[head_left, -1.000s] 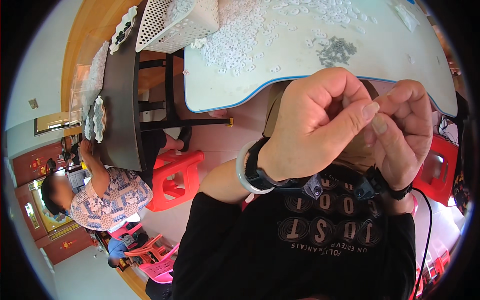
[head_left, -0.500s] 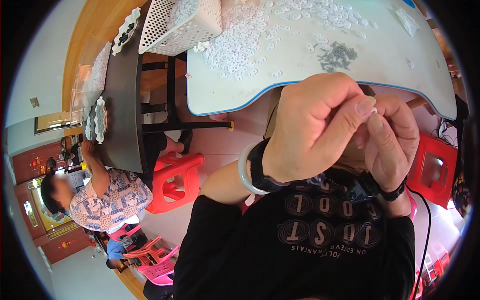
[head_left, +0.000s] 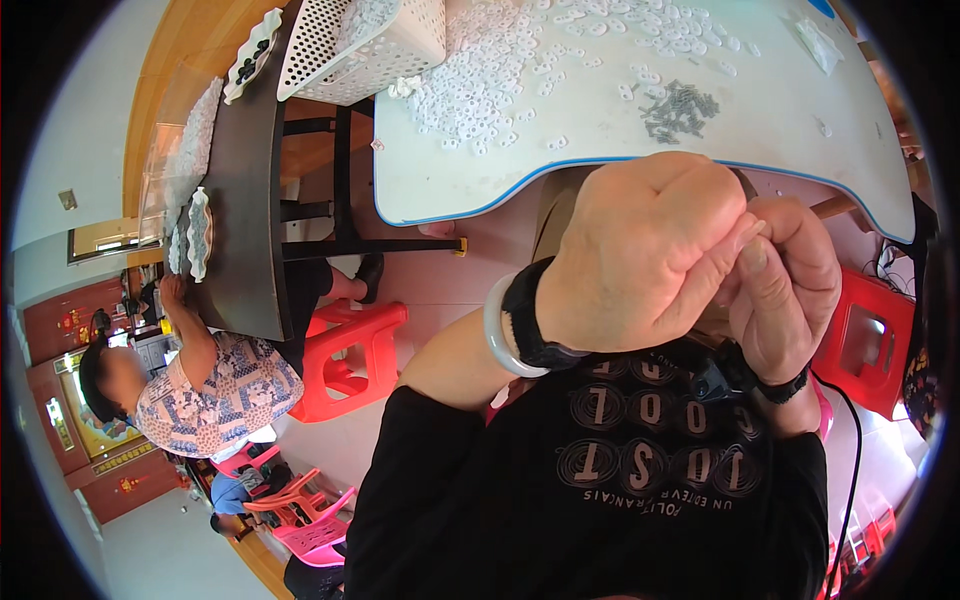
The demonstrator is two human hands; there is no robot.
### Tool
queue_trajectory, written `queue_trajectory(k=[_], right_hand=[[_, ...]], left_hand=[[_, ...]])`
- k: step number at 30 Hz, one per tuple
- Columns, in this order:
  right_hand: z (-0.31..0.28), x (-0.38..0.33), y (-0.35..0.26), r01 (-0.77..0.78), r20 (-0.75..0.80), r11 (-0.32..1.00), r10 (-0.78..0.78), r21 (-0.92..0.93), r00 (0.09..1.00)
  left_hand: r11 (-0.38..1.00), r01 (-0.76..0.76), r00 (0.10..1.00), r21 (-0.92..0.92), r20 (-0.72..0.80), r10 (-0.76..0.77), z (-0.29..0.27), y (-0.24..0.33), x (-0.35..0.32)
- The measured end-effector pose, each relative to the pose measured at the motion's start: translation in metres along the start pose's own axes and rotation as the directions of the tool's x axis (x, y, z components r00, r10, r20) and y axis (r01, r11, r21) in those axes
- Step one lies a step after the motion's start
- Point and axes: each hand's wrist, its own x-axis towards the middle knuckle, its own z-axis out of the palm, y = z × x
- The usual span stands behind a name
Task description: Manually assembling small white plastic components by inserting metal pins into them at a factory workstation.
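My left hand [head_left: 645, 255] is closed, its back turned up, with thumb and fingertips pressed together against the fingertips of my right hand. My right hand [head_left: 785, 290] pinches with thumb and forefinger at the same spot. A small white plastic piece showed there a moment earlier; the fingers now hide most of it. Both hands are raised over the near edge of the pale table [head_left: 440, 190]. Beyond them lies a heap of small grey pins [head_left: 680, 110]. Many small white plastic pieces [head_left: 470, 95] with holes are spread farther left and back.
A white perforated basket [head_left: 370, 60] stands at the back left. Beside it is a dark table [head_left: 240, 210] with wavy-edged white trays, where another person [head_left: 215, 395] sits. Red stools [head_left: 355, 360] stand left and right. A clear plastic bag [head_left: 820, 45] lies at the far right.
My left hand has rolled over, showing more of its back, and its thumb has tucked in. The white bit between the fingertips is now mostly covered. My right hand has barely moved.
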Motion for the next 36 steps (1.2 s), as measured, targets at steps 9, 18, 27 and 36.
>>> queue_trajectory(k=[9, 18, 27, 36], right_hand=[[0.000, 0.006, -0.003, -0.079, 0.033, 0.992, 0.076, 0.100, 0.997], [-0.007, 0.011, 0.002, -0.406, 0.211, 0.740, 0.348, 0.536, 0.913], [-0.014, 0.012, 0.011, -0.566, 0.478, 0.435, 0.302, 0.700, 0.824], [-0.012, 0.011, 0.007, -0.484, 0.360, 0.599, 0.322, 0.639, 0.875]], left_hand=[[0.977, 0.140, 0.990, -0.160, 0.018, -0.139, 0.000, -0.001, -0.005], [0.945, -0.021, 1.000, -0.327, 0.005, 0.024, 0.000, -0.015, 0.005], [0.889, 0.105, 0.991, -0.446, 0.126, -0.054, -0.008, -0.017, 0.006], [0.883, 0.169, 0.982, -0.438, 0.147, -0.115, -0.010, -0.019, 0.004]])
